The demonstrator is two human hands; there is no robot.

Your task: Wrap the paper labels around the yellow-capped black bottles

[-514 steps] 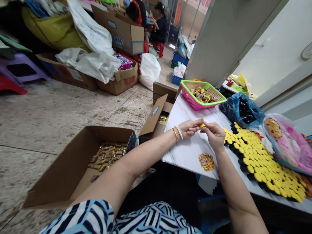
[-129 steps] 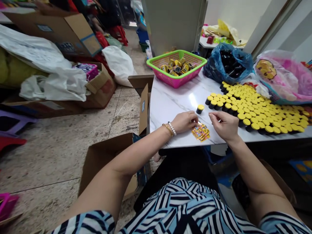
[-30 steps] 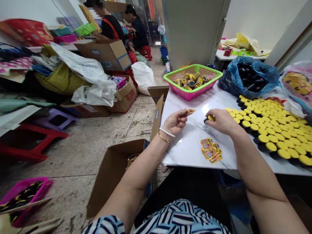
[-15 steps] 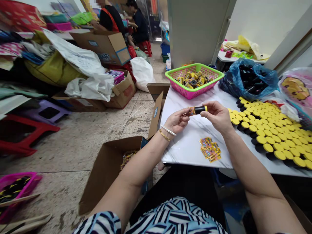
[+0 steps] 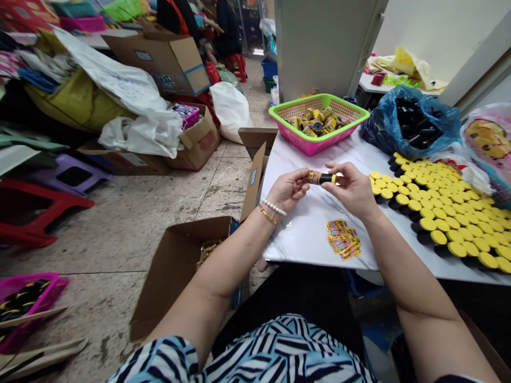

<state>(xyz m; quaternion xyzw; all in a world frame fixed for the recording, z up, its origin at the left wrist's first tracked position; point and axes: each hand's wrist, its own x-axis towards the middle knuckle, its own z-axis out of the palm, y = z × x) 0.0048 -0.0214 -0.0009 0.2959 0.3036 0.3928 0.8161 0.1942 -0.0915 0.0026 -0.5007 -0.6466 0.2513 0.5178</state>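
Note:
Both my hands hold one small black cylinder with a yellow cap (image 5: 324, 178) above the white marble table (image 5: 303, 234). My left hand (image 5: 289, 190) pinches a yellow printed sticker against its left end. My right hand (image 5: 352, 189) grips the capped end with fingers closed. A small pile of the same stickers (image 5: 343, 244) lies on the table just below my hands. Several black cylinders with yellow caps (image 5: 435, 213) stand packed together to the right.
A pink and green basket (image 5: 319, 123) of labelled pieces sits at the table's far side, beside a blue bag of black cylinders (image 5: 415, 125). An open cardboard box (image 5: 175, 276) stands on the floor at my left. Boxes, bags, stools and seated people fill the background.
My right hand lifted a capped cylinder off the table and brought it to my left hand, which now presses the sticker onto it. Both hands sit slightly lower in view.

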